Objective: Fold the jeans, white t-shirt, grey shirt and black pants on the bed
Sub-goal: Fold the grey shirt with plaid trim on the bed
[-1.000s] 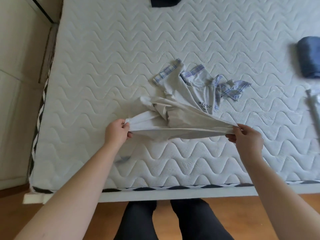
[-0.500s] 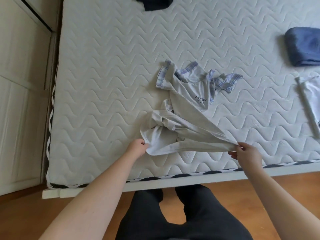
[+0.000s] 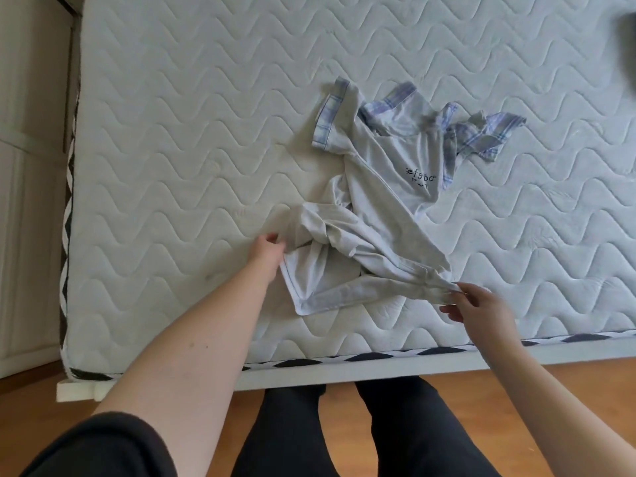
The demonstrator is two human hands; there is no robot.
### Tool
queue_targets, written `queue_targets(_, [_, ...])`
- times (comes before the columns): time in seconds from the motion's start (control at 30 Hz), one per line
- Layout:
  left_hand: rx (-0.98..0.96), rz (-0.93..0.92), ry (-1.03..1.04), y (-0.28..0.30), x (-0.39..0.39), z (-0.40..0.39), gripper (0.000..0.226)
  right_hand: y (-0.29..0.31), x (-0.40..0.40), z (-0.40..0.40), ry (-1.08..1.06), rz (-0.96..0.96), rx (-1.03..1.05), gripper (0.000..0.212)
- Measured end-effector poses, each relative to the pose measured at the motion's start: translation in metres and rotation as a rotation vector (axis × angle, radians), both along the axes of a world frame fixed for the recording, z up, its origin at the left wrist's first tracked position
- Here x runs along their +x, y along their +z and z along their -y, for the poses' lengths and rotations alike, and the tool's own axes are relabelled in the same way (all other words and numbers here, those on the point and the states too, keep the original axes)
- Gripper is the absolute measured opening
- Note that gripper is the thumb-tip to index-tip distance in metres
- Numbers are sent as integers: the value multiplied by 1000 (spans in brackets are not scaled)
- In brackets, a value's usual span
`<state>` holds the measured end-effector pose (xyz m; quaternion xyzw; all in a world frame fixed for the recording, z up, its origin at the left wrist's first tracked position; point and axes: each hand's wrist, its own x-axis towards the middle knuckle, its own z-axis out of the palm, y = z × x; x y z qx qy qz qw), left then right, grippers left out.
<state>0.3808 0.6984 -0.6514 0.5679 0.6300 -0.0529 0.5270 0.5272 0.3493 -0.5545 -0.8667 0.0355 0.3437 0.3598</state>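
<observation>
Grey shirt [image 3: 385, 201], with its plaid-trimmed sleeves and collar and a small black print on the chest, is lying crumpled near the middle of the bed [image 3: 172, 149], its hem end pointing toward you and its collar end farther up the mattress. Your right hand [image 3: 481, 308] is pinching the bunched hem corner between thumb and fingertips, while your left hand [image 3: 266, 251] is touching the opposite hem corner; whether that grip is pinching the cloth or only resting on it, you cannot tell from here, because the fingers are partly hidden behind the fabric. The body of the shirt is twisting into a rope between your hands, so pulling outward now is likely to tighten that twist rather than flatten it. If the left grip is loose, the corner is probably going to slip and the hem is going to fold under itself. The far sleeve is lying tangled against the collar, and dragging the shirt toward you could lock that tangle in. The near edge of the bed is running just below your right hand, so the hem could spill over it. Open mattress is stretching wide to the left and above the shirt, giving you room to spread it there. A dark item is peeking in at the top right corner, well apart.
</observation>
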Motion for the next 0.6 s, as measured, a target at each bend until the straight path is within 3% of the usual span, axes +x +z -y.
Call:
queue_targets(0.07, [-130,41,16,0,3,-2,41,1,2,-2,20,13,8,20])
queue_targets(0.13, [-182,35,-168,6,2,-2,39,4,5,-3,13,24,32,20])
queue_targets(0.2, [-83,-12,-414,16,-2,-1,32,8,8,-4,-6,29,66,20])
queue_targets(0.27, [21,-42,-528,32,-6,-1,21,15,13,-5,-40,33,79,21])
queue_targets(0.47, [144,-31,-619,87,-30,-24,18,51,37,-3,-210,98,71,22])
queue_targets(0.53, [162,14,-595,109,-36,-36,8,66,45,-1,-217,127,48,26])
queue_targets(0.6, [233,36,-551,130,-38,-51,15,82,55,0,-221,169,44,27])
